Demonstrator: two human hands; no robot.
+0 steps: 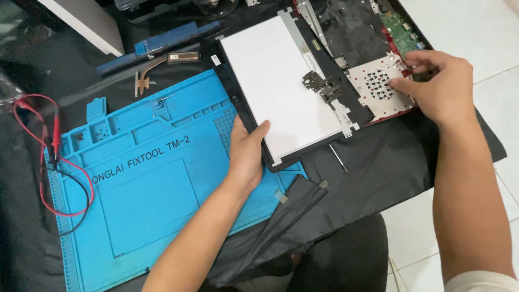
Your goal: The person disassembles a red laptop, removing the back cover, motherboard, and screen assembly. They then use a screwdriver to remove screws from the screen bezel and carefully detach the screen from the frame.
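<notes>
Left hand (pixel 246 154) grips the lower edge of the white display panel (pixel 275 86), thumb on top, fingers curled beneath. The panel lies tilted, partly over the blue work mat (pixel 146 189). Right hand (pixel 438 86) rests on the opened laptop base (pixel 378 81), fingertips (pixel 397 84) bent onto its perforated metal plate. Metal hinges (pixel 321 86) join panel and base. Red and black test leads (pixel 51 157) cross the mat's left edge.

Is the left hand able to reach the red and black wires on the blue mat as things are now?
Probably yes, but not at once. The left hand grips the edge of the white panel, so it must let go first. The wires lie at the far left of the blue mat, and nothing stands between them.
</notes>
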